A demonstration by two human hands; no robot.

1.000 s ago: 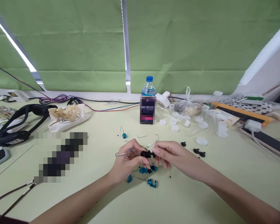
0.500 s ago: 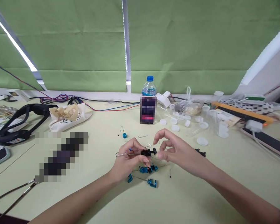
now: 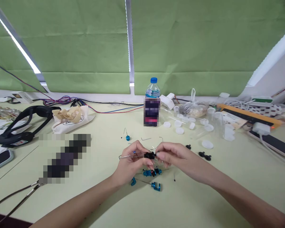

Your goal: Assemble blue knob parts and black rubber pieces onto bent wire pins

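Observation:
Held in the fingers of my left hand [image 3: 128, 163] is a small black cylindrical part [image 3: 149, 155], lying roughly level. A thin bent metal rod [image 3: 126, 156] runs leftward across the same hand. My right hand [image 3: 175, 155] has its thumb and fingers closed on the black part's right end, and its knob is hidden behind them. Just under the hands lie blue metal fittings [image 3: 147, 173], partly covered by my left fingers. Nearer to me are a blue clamp-like piece [image 3: 156, 186] on a thin rod and a small blue bent piece [image 3: 133, 181].
Beyond the hands are a blue ball-like piece [image 3: 127, 138] and a hex key [image 3: 146, 139]. Black knobs [image 3: 205, 156] lie at the right. A water bottle [image 3: 153, 91] stands behind, beside white caps [image 3: 180, 130]. A black headset [image 3: 23, 126] and a cloth pouch [image 3: 72, 122] are left.
My right hand has moved in and its fingers have closed over the black part's knobbed end. The left hand keeps its hold. The view has shifted slightly.

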